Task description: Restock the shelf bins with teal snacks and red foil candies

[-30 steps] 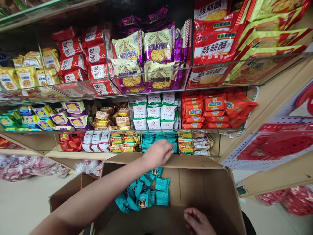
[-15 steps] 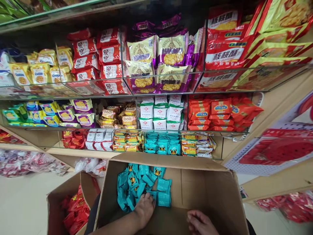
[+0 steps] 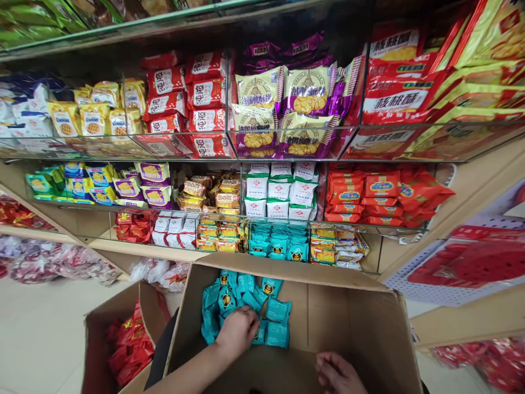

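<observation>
A large cardboard box (image 3: 353, 317) stands open before me, with a heap of small teal snack packets (image 3: 278, 310) along its left side. My left hand (image 3: 239, 331) reaches over the near part of that heap. Its fingers are curled down against the packets, and whatever they pinch is hidden beneath the hand. Over the right part of the same box, apart from the packets, is my right hand (image 3: 338, 373). Its fingers are loosely bent in and nothing shows in them.
A smaller cardboard box (image 3: 98, 328) with red packets (image 3: 131, 342) stands to the left. Behind the boxes rises a glass-fronted shelf (image 3: 229, 150) of wrapped snacks, with similar teal packets (image 3: 279, 244) in its lowest row. Bagged red goods (image 3: 488, 350) lie at the lower right.
My left hand has lifted slightly and its fingers have curled in more over the teal packets. My right hand has hardly moved. The view has shifted a little left.
</observation>
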`<state>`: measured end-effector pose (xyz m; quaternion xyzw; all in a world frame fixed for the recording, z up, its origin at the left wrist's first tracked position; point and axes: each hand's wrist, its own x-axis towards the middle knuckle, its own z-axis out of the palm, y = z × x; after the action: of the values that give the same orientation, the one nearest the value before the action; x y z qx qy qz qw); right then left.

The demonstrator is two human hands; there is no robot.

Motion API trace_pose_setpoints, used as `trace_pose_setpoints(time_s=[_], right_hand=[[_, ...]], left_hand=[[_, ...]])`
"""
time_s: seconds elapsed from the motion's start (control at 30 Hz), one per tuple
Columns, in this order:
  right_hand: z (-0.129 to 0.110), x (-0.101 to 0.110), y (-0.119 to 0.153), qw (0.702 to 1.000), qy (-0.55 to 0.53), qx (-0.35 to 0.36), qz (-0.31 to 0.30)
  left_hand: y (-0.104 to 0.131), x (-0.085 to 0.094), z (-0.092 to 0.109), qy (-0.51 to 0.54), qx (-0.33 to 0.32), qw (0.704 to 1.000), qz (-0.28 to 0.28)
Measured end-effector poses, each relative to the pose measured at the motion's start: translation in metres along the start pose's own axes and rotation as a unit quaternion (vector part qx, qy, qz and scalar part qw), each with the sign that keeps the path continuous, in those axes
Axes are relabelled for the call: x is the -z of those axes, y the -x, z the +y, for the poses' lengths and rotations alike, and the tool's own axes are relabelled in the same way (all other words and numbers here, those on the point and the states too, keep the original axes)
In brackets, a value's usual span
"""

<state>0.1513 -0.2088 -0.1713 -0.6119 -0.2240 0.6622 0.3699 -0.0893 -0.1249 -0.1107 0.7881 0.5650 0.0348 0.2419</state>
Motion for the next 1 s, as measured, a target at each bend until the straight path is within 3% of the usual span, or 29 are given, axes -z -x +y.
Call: trace_pose_setpoints(time_s=[0.07, 0.17, 0.27, 0.47, 0.63, 0.7, 0.87, 0.93, 1.0], right_hand=[[-0.009, -0.013, 0.006, 1.000, -0.004, 0.022, 0.022], [-0.030, -0.038, 0.019, 0.994, -0.097, 0.039, 0.004], [-0.052, -0.058, 0.030, 0.979, -0.181, 0.085, -0.029], [-0.062, -0.059, 0.033, 0.975, -0.135, 0.176, -0.006], [-0.050, -0.057, 0.030, 0.974, -0.101, 0.202, 0.020], [-0.048, -0.056, 0.030, 0.973, -0.085, 0.211, 0.034], [-0.054, -0.052, 0.037, 0.959, 0.013, 0.263, 0.103], [-0.057, -0.050, 0.043, 0.938, 0.076, 0.317, 0.121], [-0.059, -0.049, 0.050, 0.907, 0.135, 0.386, 0.101]], left_hand=[[0.000, 0.006, 0.019, 0.181, 0.018, 0.982, 0.048], [0.000, 0.010, 0.052, 0.429, 0.048, 0.901, 0.050], [0.001, 0.011, 0.076, 0.557, 0.050, 0.828, 0.038], [0.007, 0.011, 0.084, 0.648, 0.105, 0.754, 0.033], [0.010, 0.011, 0.082, 0.607, 0.093, 0.789, 0.000], [0.011, 0.011, 0.082, 0.615, 0.097, 0.783, -0.001], [0.013, 0.016, 0.085, 0.677, 0.117, 0.727, -0.009], [0.014, 0.021, 0.090, 0.704, 0.157, 0.692, -0.045], [0.015, 0.026, 0.094, 0.736, 0.188, 0.644, -0.090]])
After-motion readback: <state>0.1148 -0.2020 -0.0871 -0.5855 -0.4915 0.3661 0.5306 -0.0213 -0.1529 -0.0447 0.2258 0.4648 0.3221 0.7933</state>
